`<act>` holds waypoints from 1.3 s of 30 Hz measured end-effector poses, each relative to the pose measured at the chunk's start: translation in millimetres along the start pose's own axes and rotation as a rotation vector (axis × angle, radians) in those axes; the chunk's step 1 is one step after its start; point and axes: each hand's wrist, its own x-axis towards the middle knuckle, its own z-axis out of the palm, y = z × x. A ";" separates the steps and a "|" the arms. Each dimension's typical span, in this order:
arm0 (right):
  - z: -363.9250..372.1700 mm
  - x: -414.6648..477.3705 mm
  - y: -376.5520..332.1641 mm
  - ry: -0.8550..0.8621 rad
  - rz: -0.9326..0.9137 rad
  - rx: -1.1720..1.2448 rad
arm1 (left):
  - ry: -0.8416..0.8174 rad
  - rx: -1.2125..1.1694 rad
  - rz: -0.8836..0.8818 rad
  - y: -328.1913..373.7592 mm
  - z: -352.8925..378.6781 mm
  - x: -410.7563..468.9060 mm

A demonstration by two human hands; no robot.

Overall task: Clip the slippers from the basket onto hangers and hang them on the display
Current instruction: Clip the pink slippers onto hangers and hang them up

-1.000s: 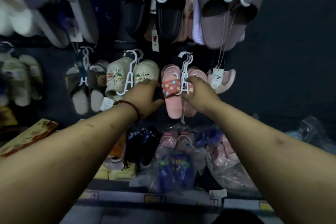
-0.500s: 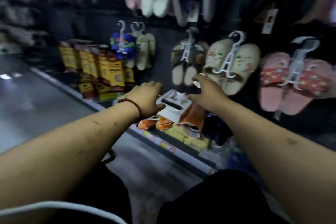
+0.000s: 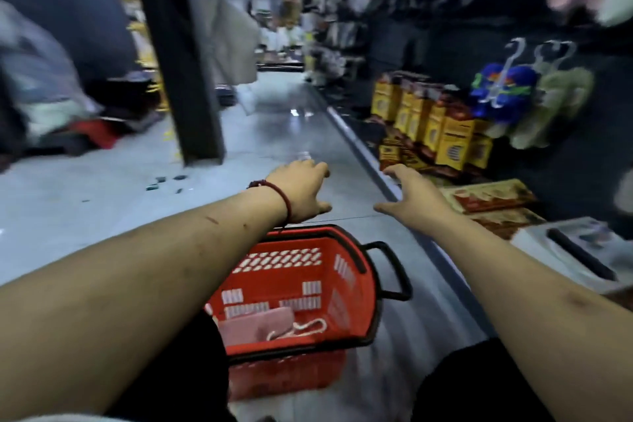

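Hands withdrawn from the dark wall display (image 3: 568, 178).
Left hand (image 3: 301, 192) and right hand (image 3: 416, 197), grips released and empty, now hover above the red slotted plastic basket (image 3: 356, 271) holding a pink slipper (image 3: 255, 325).

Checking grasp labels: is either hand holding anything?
No, the left hand and right hand are both empty, with fingers spread.

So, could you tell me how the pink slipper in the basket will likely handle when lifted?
The pink slipper looks soft and matte, so it probably bends somewhat and should not slip in a grip. It takes up little of the basket, so it is likely light. Lying flat, it seems unlikely to roll.
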 end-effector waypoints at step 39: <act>368.9 52.9 -13.6 -0.964 0.029 -0.192 | -0.842 -0.026 -0.276 -194.5 327.8 -55.9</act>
